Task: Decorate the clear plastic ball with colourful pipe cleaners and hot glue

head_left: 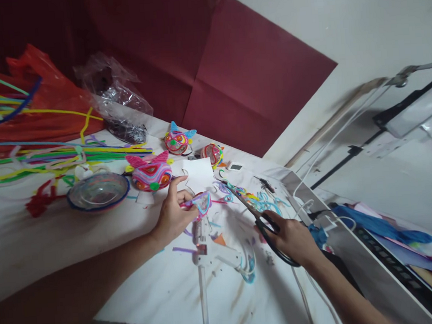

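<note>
My left hand (175,209) pinches a small pink, purple and light-blue pipe-cleaner piece (202,204) between thumb and fingers, above the white table. Black-handled scissors (269,230) are in my right hand (291,236), their blades pointing up and to the left, apart from the piece. Just behind my left hand sits a pink-eared animal-face craft (151,172) with a green nose. A blue-eared one (177,139) and another round colourful one (212,155) stand further back. Under my hands lies a white glue gun (223,254).
Clear bowl with a blue rim (98,191) stands at left, near bundled pipe cleaners (88,153) and a red plastic bag (53,95). Cut scraps (267,203), a white paper (199,174) and a screwdriver-like tool (265,184) lie centre right. A white cable (305,299) crosses the right side.
</note>
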`<state>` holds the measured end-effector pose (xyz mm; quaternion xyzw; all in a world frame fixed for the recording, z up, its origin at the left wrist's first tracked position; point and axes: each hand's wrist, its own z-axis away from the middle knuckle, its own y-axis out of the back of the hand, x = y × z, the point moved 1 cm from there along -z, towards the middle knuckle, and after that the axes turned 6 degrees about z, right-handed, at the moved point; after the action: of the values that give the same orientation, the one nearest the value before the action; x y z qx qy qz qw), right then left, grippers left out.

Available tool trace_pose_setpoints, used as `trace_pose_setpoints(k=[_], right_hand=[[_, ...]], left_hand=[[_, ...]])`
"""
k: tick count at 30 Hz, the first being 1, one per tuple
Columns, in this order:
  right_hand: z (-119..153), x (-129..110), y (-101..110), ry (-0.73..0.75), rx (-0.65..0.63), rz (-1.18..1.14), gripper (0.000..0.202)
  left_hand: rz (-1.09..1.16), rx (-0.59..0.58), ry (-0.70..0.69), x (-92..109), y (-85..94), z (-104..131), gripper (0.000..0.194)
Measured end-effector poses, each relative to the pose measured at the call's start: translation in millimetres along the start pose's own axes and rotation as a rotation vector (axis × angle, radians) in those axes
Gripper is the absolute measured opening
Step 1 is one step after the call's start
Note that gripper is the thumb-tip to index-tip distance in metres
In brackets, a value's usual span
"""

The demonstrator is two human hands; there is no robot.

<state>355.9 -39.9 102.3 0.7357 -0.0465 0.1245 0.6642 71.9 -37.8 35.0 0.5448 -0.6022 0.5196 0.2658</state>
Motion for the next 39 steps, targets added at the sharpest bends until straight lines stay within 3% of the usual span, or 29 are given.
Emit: trace_pose_setpoints(k=[4,8,14,17,20,23,28,39], right_hand=[[-7,16,-33,-0.12,-0.091,0.117,0.041],[-7,20,-56,-0.138,-0.124,0.082,0.043],[-4,14,-53,-0.08,-0.09,0.037,0.032],[0,-8,-36,-0.007,0.037,-0.058,0.026],[5,-50,-13,0.279,0.421,-0.594,0.02],[5,-95,3,0.494,0.618,-0.824,0.018],[-7,-136,7,0.587,0.672,-0.775,0.021],[-15,-146,-4,0.614,0.769,-0.688,0.022]], left_hand=[[0.047,-0.007,0.044,3,0.9,-5,0.068],[0.048,0.021,0.087,10,1.6,-9,0.068],[0.039,0.015,0.103,13,4.3,-12,0.067],[0.013,-0.005,0.098,11,6.3,-13,0.063],[-0.022,-0.029,0.089,10,7.1,-12,0.057],[-0.044,-0.041,0.084,13,6.1,-10,0.056],[-0.032,-0.055,0.084,18,3.7,-7,0.057],[0.012,-0.074,0.11,17,4.8,-7,0.056]])
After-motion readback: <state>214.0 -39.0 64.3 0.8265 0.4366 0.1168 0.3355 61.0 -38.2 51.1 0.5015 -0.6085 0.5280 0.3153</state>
